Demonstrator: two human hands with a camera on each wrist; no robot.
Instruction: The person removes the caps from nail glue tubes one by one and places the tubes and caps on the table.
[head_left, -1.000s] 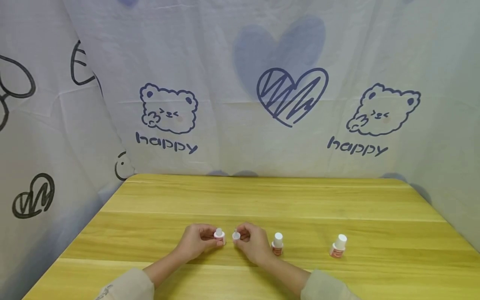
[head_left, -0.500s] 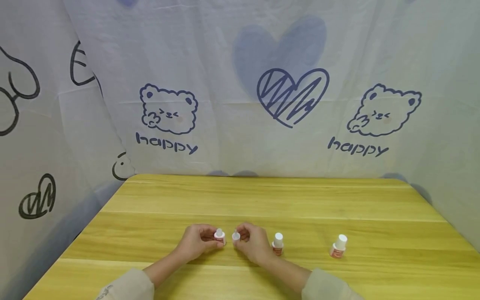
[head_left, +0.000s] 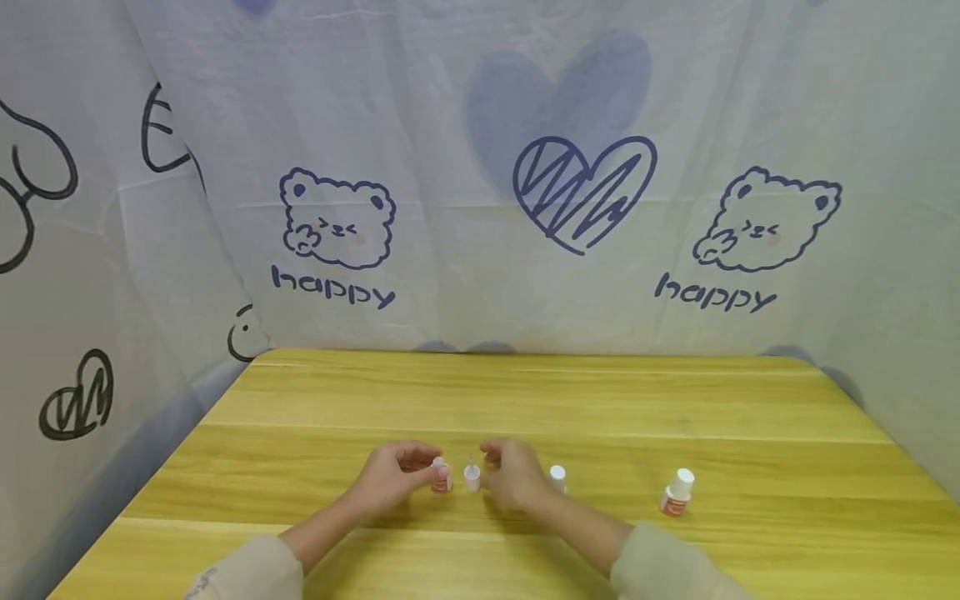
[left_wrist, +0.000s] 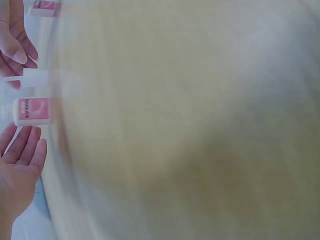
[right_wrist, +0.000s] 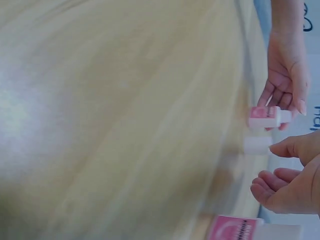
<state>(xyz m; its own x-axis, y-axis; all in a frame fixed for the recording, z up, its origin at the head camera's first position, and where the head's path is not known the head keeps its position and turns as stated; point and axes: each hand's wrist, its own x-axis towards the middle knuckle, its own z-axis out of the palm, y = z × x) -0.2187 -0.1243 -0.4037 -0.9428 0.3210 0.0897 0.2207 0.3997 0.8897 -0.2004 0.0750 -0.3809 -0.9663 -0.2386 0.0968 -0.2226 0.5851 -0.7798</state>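
Grips newly parted, left hand point(head_left: 390, 478) and right hand point(head_left: 517, 477) flank uncapped bottle point(left_wrist: 33, 111) and upturned cap point(head_left: 472, 479); set-down seemingly done, withdrawal called for

A yellow wood-grain table point(head_left: 525, 400) with small bottles standing in a loose row.
The tabletop has paler lengthwise streaks and rounded far corners; on it, from left to right, stand an uncapped bottle point(head_left: 442, 482) with a pink label, an upturned white cap point(head_left: 472, 478) just beside it, stem upward, a partly hidden capped bottle point(head_left: 557, 477), and, well apart, another capped bottle point(head_left: 677, 493), upright.
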